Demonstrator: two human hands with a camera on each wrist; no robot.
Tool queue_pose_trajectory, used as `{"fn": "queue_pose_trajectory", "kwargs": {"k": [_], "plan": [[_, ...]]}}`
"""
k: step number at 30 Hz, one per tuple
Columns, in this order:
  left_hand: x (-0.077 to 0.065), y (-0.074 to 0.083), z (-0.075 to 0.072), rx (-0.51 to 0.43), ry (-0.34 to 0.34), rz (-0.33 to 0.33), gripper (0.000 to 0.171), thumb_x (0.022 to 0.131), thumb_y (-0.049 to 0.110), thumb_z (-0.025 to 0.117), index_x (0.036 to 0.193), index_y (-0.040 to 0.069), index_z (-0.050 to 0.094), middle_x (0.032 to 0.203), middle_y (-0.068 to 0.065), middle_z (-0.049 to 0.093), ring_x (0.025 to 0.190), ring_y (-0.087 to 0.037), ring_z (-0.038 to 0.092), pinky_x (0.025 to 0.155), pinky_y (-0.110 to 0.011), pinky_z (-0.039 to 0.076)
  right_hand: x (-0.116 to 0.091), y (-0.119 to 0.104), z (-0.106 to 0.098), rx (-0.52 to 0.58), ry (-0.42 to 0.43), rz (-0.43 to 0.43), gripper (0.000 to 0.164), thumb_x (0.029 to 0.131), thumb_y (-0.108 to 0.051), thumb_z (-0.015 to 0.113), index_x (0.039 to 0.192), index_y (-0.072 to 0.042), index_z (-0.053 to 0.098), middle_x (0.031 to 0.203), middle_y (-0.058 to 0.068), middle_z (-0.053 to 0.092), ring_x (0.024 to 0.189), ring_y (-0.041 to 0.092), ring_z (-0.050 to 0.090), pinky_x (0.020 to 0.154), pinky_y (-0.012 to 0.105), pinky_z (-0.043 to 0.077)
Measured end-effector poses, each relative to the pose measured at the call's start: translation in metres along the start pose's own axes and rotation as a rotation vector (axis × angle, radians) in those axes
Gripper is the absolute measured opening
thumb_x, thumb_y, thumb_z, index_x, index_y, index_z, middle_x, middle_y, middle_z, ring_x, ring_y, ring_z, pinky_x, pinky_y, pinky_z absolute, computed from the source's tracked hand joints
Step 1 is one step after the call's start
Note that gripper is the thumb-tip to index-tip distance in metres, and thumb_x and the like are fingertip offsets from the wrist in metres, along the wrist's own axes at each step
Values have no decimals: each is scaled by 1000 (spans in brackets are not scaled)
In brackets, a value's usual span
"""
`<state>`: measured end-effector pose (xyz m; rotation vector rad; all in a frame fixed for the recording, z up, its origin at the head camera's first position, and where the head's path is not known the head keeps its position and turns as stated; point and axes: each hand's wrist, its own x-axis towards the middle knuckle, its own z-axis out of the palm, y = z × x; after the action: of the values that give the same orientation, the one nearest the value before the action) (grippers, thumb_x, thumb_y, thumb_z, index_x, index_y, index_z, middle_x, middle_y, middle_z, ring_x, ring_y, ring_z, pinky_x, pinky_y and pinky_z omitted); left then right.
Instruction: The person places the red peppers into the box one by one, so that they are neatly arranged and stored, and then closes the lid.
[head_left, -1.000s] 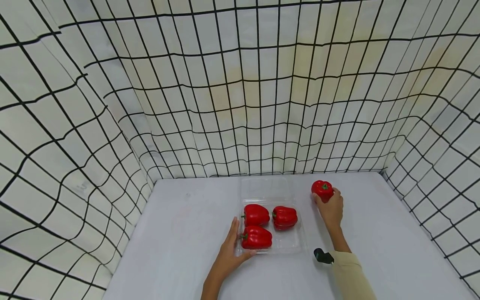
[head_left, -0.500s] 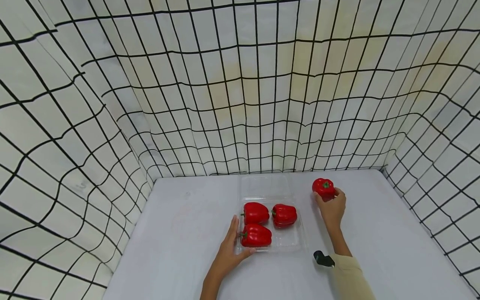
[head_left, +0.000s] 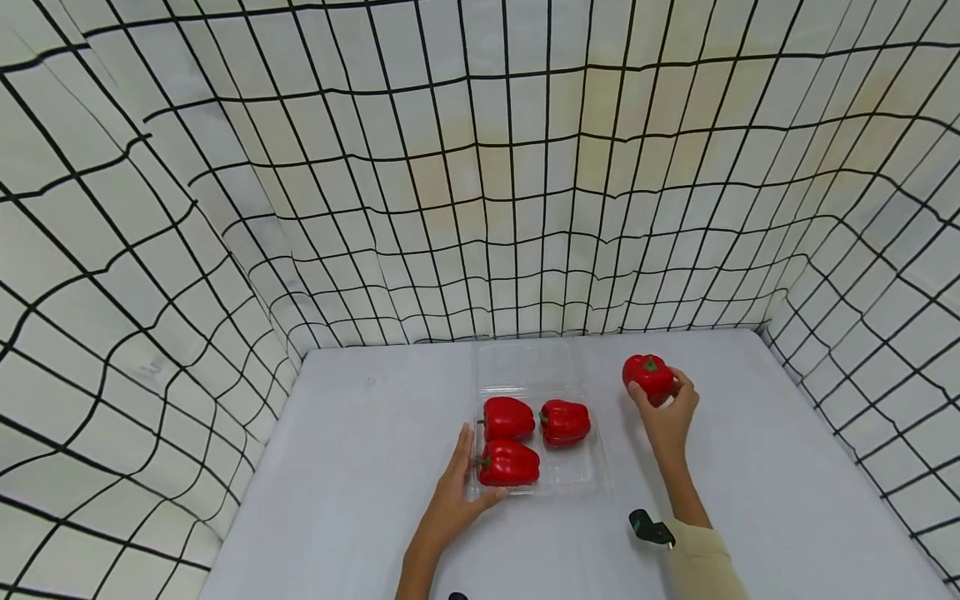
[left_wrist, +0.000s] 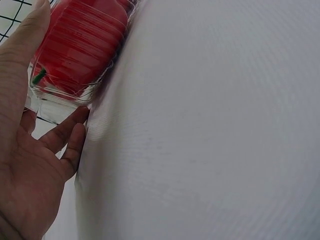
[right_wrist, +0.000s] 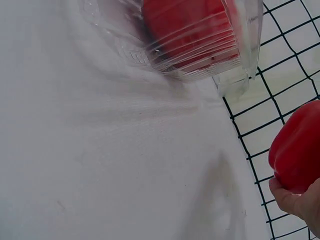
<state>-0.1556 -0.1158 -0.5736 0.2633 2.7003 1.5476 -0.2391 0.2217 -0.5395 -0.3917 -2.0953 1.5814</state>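
Observation:
Three red bell peppers lie in a clear plastic clamshell container (head_left: 581, 479): a back left pepper (head_left: 507, 418), a front left pepper (head_left: 509, 465) and a right pepper (head_left: 566, 422). My left hand (head_left: 448, 504) rests at the container's front left corner, thumb along the front and fingers extended along the left side. In the left wrist view, its fingertips touch or nearly touch the container wall. My right hand (head_left: 672, 421) grips another red bell pepper (head_left: 647, 375) between thumb and fingers, right of the container. The right wrist view shows part of this pepper (right_wrist: 300, 150), apparently raised.
The container's clear lid (head_left: 528, 367) lies folded back towards the far edge of the white table (head_left: 360, 467). Black netting (head_left: 510, 208) over white walls stands behind and at both sides. A dark strap-like piece (head_left: 649, 527) sticks out by the right sleeve (head_left: 705, 558).
My right hand has shifted slightly right, and the pepper in it has turned so its stem points more upward. My left hand stays at the container. The head view has tilted slightly.

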Motion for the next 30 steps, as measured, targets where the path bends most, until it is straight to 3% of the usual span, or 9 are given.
{"fn": "queue_pose_trajectory", "kwargs": {"k": [4,7,9,12,19,30], "plan": [[1,1,-3,-10,-5,17,106,78,54,75,158,21,13,165,2,12,149,-31,23,110,-50,38,-4,-5,-2,23,-58,-30,76,84,-16,76,145,-7,31,147,14,33,135,26,33,103,54,48],[2,1,-4,-16,-12,15,106,79,54,75,158,22,12,165,2,11,149,-31,25,111,-47,38,-6,-6,-3,32,-91,-54,79,84,-15,77,147,-11,30,149,10,35,134,20,34,95,31,53],[2,1,-5,-25,-13,18,106,79,54,75,158,21,12,165,2,11,148,-31,26,110,-47,38,-8,-8,-4,55,-111,-70,79,83,-13,77,148,-12,31,149,8,37,132,18,36,88,15,51],[2,1,-5,-26,-15,19,107,79,54,75,158,20,12,165,2,11,148,-31,25,111,-46,38,-11,-12,-5,97,-142,-98,79,82,-8,77,147,-11,32,147,9,41,128,15,38,80,4,47],[1,-1,-2,-13,0,15,106,78,53,75,158,19,14,165,1,13,149,-31,25,109,-48,39,-27,-19,-8,153,-245,-136,76,81,-2,76,145,-8,34,144,9,45,123,6,42,83,5,49],[0,0,-1,-8,-4,10,106,79,53,75,158,20,13,165,5,11,150,-27,21,110,-48,38,-51,-13,-6,135,-380,-216,75,79,0,77,142,-6,37,138,10,50,119,-2,48,85,10,51]]}}
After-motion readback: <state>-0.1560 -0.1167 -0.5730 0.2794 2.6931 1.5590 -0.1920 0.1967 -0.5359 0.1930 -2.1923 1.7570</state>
